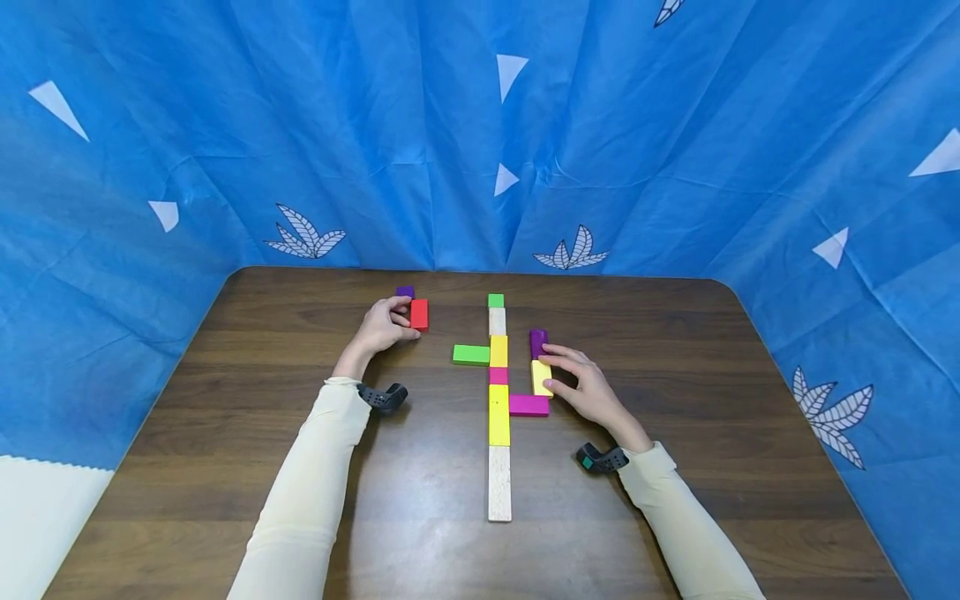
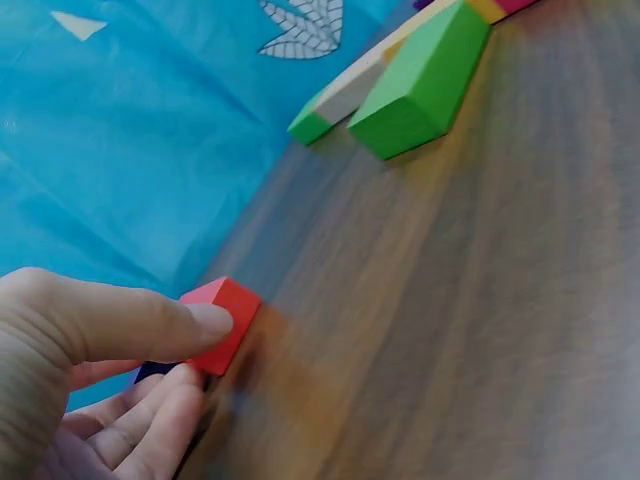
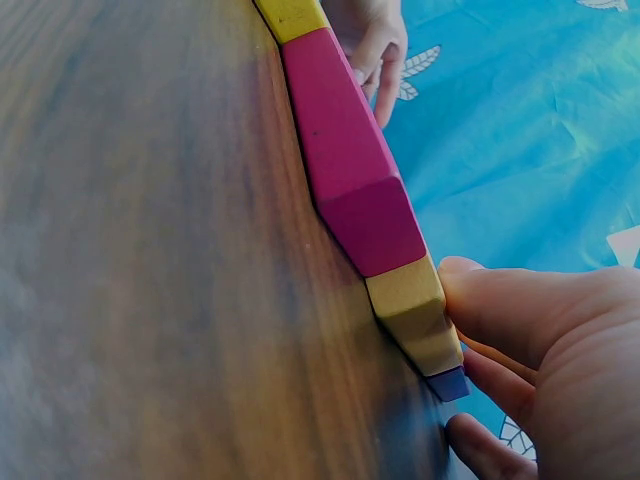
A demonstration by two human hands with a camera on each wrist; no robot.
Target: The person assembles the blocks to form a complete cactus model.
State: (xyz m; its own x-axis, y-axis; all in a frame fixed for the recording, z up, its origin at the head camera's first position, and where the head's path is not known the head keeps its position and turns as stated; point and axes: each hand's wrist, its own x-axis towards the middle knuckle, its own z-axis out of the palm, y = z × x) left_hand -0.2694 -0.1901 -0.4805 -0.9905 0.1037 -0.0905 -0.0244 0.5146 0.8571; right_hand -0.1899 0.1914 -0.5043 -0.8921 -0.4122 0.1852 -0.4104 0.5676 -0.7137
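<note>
At the far left of the table, my left hand [image 1: 384, 325] pinches a red block [image 1: 419, 316] with its thumb across one side, as the left wrist view shows. A dark purple block [image 1: 405, 292] lies just behind, partly covered by the fingers. My right hand [image 1: 588, 387] has its thumb and a finger at a pale yellow block [image 1: 541, 378], pinching it lightly. This block lies end to end with a purple block [image 1: 537, 342], where another fingertip reaches. Its near end meets a magenta block [image 3: 350, 140].
A line of blocks runs up the middle of the table, with a long whitish block [image 1: 499, 483] nearest and a small green block [image 1: 496, 301] farthest. Another green block [image 1: 471, 355] juts left from it. A blue curtain [image 1: 480, 167] borders the brown table [image 1: 262, 500].
</note>
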